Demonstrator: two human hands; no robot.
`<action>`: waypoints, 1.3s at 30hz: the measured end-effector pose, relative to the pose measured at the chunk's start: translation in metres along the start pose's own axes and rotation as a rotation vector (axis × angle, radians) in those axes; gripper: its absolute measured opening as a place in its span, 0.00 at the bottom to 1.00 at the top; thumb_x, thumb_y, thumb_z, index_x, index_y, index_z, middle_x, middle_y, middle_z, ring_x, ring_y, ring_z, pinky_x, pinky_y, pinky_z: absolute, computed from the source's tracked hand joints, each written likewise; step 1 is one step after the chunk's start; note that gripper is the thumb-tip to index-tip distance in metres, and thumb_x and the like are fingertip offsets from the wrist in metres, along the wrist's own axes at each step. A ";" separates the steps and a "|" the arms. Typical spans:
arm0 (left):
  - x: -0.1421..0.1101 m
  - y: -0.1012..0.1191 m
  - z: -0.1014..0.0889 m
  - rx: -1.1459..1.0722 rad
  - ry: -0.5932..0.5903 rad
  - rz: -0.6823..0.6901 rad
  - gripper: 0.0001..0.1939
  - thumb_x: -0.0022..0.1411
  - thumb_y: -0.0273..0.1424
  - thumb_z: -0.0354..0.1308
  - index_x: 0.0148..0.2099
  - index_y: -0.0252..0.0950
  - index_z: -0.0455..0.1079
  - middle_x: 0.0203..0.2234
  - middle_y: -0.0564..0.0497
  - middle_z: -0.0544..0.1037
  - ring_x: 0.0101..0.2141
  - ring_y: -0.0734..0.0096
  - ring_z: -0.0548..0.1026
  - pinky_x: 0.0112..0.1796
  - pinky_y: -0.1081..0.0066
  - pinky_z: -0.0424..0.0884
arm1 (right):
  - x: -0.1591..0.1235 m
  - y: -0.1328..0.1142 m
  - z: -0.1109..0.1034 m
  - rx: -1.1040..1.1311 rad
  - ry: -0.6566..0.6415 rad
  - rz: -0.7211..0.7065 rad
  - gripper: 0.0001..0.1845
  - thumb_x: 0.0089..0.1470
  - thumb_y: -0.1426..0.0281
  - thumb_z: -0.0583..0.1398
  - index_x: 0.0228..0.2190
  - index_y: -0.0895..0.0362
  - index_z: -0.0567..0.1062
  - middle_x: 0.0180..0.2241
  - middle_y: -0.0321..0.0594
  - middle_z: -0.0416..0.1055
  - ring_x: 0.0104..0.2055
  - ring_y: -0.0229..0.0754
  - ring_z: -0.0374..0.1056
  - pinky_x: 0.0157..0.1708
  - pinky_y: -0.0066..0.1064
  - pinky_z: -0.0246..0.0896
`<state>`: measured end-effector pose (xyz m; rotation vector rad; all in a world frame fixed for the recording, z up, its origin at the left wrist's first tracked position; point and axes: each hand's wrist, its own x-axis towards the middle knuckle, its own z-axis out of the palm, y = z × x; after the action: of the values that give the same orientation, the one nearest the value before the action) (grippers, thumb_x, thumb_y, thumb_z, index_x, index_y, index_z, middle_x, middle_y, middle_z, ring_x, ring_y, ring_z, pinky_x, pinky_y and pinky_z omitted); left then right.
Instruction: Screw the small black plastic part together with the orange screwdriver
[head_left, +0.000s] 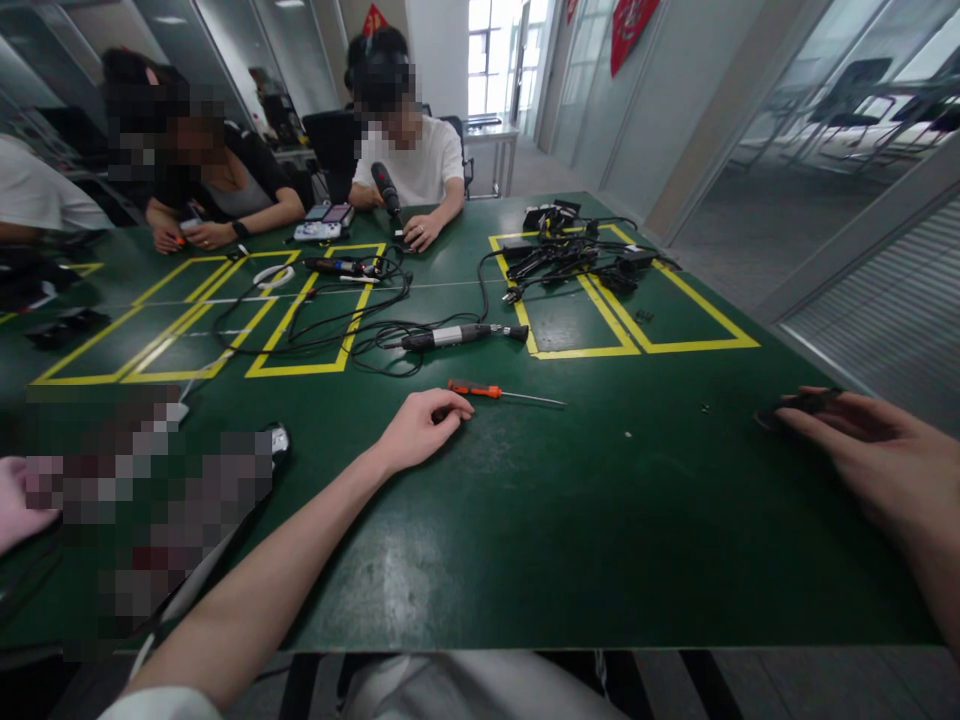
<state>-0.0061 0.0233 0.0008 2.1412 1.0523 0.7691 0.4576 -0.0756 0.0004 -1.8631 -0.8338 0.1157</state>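
My left hand (429,428) rests on the green table with its fingers curled in toward the thumb; whether anything lies inside them is hidden. Just beyond its fingertips lies a screwdriver (480,390) with an orange and black handle, its thin shaft pointing right. At the right edge of the view, my right hand (874,440) is closed around a small dark object (814,402), mostly covered by the fingers and blurred, so its kind is unclear. Farther back, a grey and black electric screwdriver (465,336) lies on its side with a black cable.
Tangled black cables and adapters (562,250) lie at the back right, among yellow tape outlines (592,352). Tiny bits (628,434) sit on the tabletop. Pixelated long objects (202,530) lie at left. Across the table, a person in a white shirt (427,160) holds a black tool (385,188).
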 end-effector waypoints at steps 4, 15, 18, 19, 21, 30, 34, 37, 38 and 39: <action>0.000 0.000 0.000 0.002 0.000 -0.004 0.12 0.64 0.24 0.55 0.41 0.36 0.80 0.34 0.50 0.85 0.34 0.68 0.79 0.39 0.70 0.74 | -0.003 -0.010 0.001 0.044 0.018 0.156 0.28 0.15 0.58 0.76 0.23 0.52 0.74 0.28 0.40 0.77 0.32 0.54 0.76 0.32 0.47 0.77; 0.000 -0.001 0.001 0.006 0.004 0.001 0.11 0.64 0.24 0.55 0.41 0.36 0.80 0.34 0.50 0.84 0.34 0.69 0.79 0.39 0.70 0.74 | -0.004 -0.003 0.004 -0.034 0.029 -0.041 0.35 0.20 0.46 0.73 0.32 0.52 0.77 0.38 0.47 0.76 0.41 0.62 0.74 0.36 0.54 0.72; 0.000 -0.002 0.001 0.004 0.005 0.003 0.11 0.64 0.24 0.55 0.41 0.36 0.80 0.34 0.50 0.84 0.34 0.69 0.79 0.40 0.70 0.74 | 0.001 0.004 0.000 -0.120 0.211 -0.291 0.42 0.29 0.43 0.72 0.44 0.56 0.79 0.55 0.60 0.69 0.55 0.71 0.70 0.37 0.56 0.72; 0.000 -0.002 0.001 0.001 0.005 0.003 0.11 0.64 0.24 0.55 0.40 0.36 0.80 0.33 0.51 0.84 0.33 0.69 0.79 0.40 0.70 0.74 | 0.002 0.005 -0.002 -0.169 0.286 -0.409 0.40 0.36 0.44 0.71 0.46 0.56 0.79 0.57 0.61 0.68 0.59 0.72 0.67 0.39 0.56 0.71; 0.000 -0.002 0.001 -0.005 0.006 0.003 0.11 0.64 0.24 0.55 0.40 0.36 0.80 0.33 0.51 0.84 0.33 0.69 0.79 0.40 0.70 0.75 | 0.001 0.006 -0.003 -0.304 0.292 -0.707 0.24 0.50 0.47 0.65 0.40 0.52 0.80 0.47 0.54 0.76 0.53 0.67 0.71 0.44 0.57 0.66; 0.000 -0.001 0.001 -0.006 0.007 -0.003 0.11 0.64 0.23 0.55 0.40 0.36 0.80 0.33 0.51 0.84 0.33 0.70 0.79 0.39 0.71 0.74 | -0.014 0.001 0.020 -0.615 -0.155 -1.175 0.27 0.68 0.59 0.48 0.34 0.56 0.84 0.34 0.51 0.82 0.38 0.55 0.70 0.38 0.45 0.49; 0.000 -0.002 0.001 -0.005 -0.001 -0.002 0.12 0.64 0.23 0.55 0.40 0.35 0.80 0.33 0.50 0.84 0.32 0.70 0.78 0.38 0.71 0.73 | -0.009 0.008 0.021 -0.668 -0.198 -1.195 0.31 0.69 0.59 0.46 0.34 0.56 0.85 0.34 0.52 0.82 0.38 0.56 0.69 0.38 0.45 0.48; 0.000 -0.002 0.001 -0.012 0.000 0.002 0.12 0.64 0.23 0.55 0.41 0.35 0.80 0.34 0.50 0.84 0.33 0.70 0.79 0.38 0.71 0.73 | -0.008 0.011 0.023 -0.691 -0.240 -1.152 0.30 0.69 0.60 0.46 0.33 0.55 0.85 0.35 0.52 0.82 0.38 0.56 0.69 0.39 0.46 0.49; 0.000 -0.002 0.001 -0.013 0.000 0.003 0.11 0.64 0.23 0.55 0.41 0.35 0.80 0.34 0.51 0.84 0.33 0.70 0.79 0.39 0.71 0.73 | -0.008 0.012 0.024 -0.696 -0.249 -1.126 0.30 0.68 0.61 0.46 0.33 0.54 0.85 0.35 0.52 0.82 0.39 0.56 0.69 0.39 0.46 0.50; 0.000 -0.002 0.001 -0.013 -0.001 0.004 0.11 0.64 0.23 0.55 0.41 0.35 0.80 0.34 0.51 0.84 0.33 0.70 0.79 0.39 0.71 0.73 | -0.008 0.011 0.025 -0.695 -0.255 -1.103 0.29 0.68 0.61 0.46 0.32 0.54 0.85 0.35 0.51 0.82 0.39 0.56 0.69 0.40 0.46 0.50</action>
<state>-0.0065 0.0245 -0.0015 2.1335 1.0397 0.7748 0.4461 -0.0638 -0.0226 -1.7205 -2.1607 -0.7183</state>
